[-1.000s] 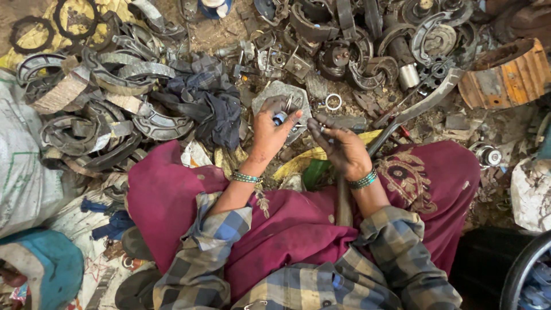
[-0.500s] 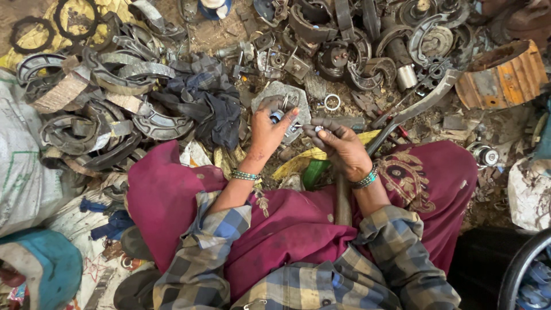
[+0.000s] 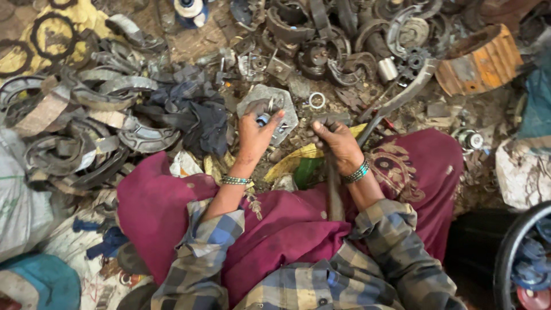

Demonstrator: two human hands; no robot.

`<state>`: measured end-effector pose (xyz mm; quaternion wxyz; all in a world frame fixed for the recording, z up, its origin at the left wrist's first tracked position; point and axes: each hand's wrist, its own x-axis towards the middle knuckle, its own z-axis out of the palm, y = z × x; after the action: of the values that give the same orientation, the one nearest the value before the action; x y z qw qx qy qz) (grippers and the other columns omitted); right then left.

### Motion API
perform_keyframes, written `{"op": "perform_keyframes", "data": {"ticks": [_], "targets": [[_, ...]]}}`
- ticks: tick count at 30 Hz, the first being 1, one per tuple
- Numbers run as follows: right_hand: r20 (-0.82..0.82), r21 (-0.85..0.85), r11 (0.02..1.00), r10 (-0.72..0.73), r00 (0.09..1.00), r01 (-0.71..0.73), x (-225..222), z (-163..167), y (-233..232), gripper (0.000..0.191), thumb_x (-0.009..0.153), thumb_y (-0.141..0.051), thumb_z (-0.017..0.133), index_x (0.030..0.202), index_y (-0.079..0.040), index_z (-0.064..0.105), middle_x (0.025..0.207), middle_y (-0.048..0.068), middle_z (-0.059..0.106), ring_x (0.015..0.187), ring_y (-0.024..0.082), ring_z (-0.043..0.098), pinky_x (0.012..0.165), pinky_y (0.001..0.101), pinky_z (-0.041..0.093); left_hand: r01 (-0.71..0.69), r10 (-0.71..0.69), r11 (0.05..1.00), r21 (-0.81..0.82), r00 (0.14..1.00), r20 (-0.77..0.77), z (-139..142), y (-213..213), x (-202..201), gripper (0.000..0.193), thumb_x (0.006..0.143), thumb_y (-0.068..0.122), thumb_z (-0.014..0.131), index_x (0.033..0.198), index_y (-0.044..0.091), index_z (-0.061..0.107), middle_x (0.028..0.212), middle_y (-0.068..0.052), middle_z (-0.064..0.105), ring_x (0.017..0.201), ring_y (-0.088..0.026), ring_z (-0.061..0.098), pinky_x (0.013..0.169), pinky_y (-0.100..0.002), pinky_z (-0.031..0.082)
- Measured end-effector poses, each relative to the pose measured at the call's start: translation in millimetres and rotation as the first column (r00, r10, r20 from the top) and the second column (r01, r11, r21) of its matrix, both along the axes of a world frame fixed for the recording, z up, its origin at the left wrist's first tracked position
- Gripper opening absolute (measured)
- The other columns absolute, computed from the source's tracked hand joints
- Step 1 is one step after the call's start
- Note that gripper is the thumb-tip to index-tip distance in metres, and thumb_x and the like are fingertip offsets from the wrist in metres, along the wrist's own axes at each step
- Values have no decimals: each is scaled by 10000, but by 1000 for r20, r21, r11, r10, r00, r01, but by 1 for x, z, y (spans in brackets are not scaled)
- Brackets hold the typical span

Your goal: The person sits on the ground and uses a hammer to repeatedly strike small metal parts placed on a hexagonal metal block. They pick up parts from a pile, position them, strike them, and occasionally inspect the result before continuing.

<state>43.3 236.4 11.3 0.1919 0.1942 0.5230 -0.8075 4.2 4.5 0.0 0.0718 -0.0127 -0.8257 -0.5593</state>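
Maroon cloth — plaid, perhaps blue-grey, sleeves

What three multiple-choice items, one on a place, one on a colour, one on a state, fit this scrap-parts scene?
1. Where does the small white ring lie?
A. on the ground between the two hands
B. on the cloth over the lap
C. on the orange drum

2. What colour is the cloth over the lap?
A. green
B. white
C. maroon

3. How is the right hand?
A. open and flat
B. closed on a dark rod
C. out of view

Answers:
1. A, it sits on the dirt beyond the left hand and the right hand.
2. C, the fabric is dark red.
3. B, its grip wraps the rod's top.
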Motion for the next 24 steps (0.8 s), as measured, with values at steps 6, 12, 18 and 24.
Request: {"op": "perform_keyframes", "data": {"ticks": [6,12,18,24], "targets": [[-42,116,976,-180,983,184,17,68,50,314,978,-382,721,845,-113,629,664,-54,572,474,26,442,404,196,312,93,-75,982,166,991,-108,23,-4,8,329,939,237,802,1113,-17,685,1055,-86,721,971,-169,638,905,-345,524],[-207,508,683,-495,844,525,93,153,157,273,981,-346,755,859,-130,640,659,-75,549,500,28,432,430,204,287,91,-110,989,117,980,167,44,-18,18,269,999,231,827,1084,-2,722,936,-2,696,854,-124,567,792,-317,495],[-514,782,150,-393,762,605,210,242,236,185,983,-211,802,1043,-49,737,884,-28,685,754,60,597,678,198,462,125,-151,931,343,987,50,42,-19,28,179,1018,62,821,1154,-15,734,1159,-17,730,1046,-94,634,970,-272,517],[-702,623,13,-433,566,782,257,268,250,201,1129,-199,764,1053,-25,695,798,2,589,626,63,460,555,218,336,11,-124,888,459,968,217,44,-24,30,173,1024,94,830,1167,31,755,1043,19,716,856,-76,569,741,-236,448]]}}
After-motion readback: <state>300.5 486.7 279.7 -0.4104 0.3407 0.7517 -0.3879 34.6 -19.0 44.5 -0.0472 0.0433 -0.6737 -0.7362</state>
